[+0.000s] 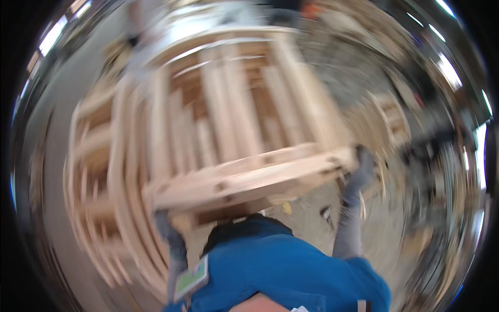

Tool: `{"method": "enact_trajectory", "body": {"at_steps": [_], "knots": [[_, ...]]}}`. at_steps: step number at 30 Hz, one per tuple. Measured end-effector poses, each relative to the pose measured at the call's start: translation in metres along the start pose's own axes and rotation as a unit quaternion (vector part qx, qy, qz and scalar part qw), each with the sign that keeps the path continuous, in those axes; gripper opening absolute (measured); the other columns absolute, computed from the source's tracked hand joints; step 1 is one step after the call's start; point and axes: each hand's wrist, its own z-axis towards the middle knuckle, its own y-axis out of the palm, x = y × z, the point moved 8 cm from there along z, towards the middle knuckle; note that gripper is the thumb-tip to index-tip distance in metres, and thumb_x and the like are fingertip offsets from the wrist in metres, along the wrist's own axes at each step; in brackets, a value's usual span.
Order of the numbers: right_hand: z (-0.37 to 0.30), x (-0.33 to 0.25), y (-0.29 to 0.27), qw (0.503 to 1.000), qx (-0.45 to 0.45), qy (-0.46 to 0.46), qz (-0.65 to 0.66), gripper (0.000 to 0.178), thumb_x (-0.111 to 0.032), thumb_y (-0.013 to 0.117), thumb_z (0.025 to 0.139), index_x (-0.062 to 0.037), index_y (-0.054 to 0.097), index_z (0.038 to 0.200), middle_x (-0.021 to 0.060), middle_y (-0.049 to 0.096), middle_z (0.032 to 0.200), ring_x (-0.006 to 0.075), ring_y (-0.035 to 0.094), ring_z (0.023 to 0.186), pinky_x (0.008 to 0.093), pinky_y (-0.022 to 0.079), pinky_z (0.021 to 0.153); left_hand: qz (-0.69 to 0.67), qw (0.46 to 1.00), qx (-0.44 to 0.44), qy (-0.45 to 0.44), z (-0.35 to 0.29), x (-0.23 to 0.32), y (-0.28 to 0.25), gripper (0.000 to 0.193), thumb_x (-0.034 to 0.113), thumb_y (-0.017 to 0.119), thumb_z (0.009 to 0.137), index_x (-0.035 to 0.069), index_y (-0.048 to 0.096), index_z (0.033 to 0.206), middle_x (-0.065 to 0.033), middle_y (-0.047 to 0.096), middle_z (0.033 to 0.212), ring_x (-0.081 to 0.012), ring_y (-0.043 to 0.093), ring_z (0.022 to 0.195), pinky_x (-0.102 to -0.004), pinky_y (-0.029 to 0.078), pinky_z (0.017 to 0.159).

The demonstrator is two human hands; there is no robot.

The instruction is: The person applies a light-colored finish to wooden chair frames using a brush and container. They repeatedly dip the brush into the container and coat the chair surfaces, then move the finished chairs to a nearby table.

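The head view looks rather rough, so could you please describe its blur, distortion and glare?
In the head view, blur smears the wooden frame and softens the left hand and right hand, hiding finger detail; the head view's fisheye lens curves the surroundings toward a black rim; bright lights glare near the head view's upper left and right edges.

The short-sleeved top (280, 265) is blue, over gray sleeves (349, 231) — the gloves (365, 169) look gray too. A green-and-white rectangle (192, 281) hangs at left.
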Motion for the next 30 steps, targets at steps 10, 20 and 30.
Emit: {"method": "enact_trajectory", "body": {"at_steps": [10,20,30], "knots": [[0.032,-0.138,0.028,0.93,-0.074,0.053,0.356,0.026,-0.01,0.047,0.094,0.0085,0.058,0.108,0.0173,0.062,0.109,0.0213,0.058,0.101,0.031,0.043,0.093,0.177,0.983,0.025,-0.038,-0.005,0.004,-0.024,0.027,0.012,0.055,0.086,0.0,0.058,0.111,-0.0187,0.061,0.105,-0.0306,0.061,0.092,-0.0351,0.048,0.083],[-0.004,-0.302,0.067,0.855,-0.277,-0.244,0.365,0.019,0.003,0.043,0.089,0.0049,0.057,0.101,0.0199,0.06,0.107,0.0271,0.057,0.105,0.0389,0.042,0.095,0.418,0.887,-0.155,-0.121,0.026,-0.109,0.046,0.032,0.034,0.059,0.08,0.003,0.06,0.089,-0.02,0.062,0.089,-0.0375,0.061,0.082,-0.0442,0.048,0.074],[-0.036,-0.367,0.08,0.803,-0.354,-0.401,0.263,0.026,0.004,0.066,0.07,-0.0009,0.061,0.095,0.0157,0.065,0.096,0.0302,0.063,0.089,0.038,0.049,0.082,0.285,0.932,-0.183,-0.132,0.048,-0.077,-0.004,0.029,0.029,0.052,0.086,0.002,0.062,0.084,-0.015,0.063,0.072,-0.0308,0.061,0.067,-0.0413,0.048,0.063]]}}
